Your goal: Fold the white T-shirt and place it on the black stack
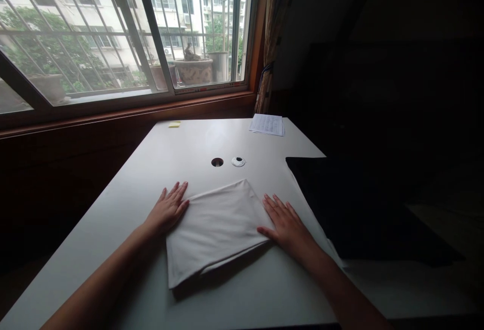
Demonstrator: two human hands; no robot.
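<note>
A folded white cloth (215, 229) lies flat in the middle of a white table (124, 249). My left hand (169, 207) rests flat on the table at the cloth's left edge, fingers stretched out and together, fingertips touching the cloth. My right hand (284, 220) lies flat at the cloth's right edge, fingers extended, thumb against the fabric. Neither hand holds anything.
A dark cloth (355, 209) covers the table's right side. Behind the white cloth are a cable hole (217, 162) and its loose round cap (238, 161). A sheet of paper (266, 124) and a yellow note (174, 124) lie near the far edge, under a barred window (124, 32).
</note>
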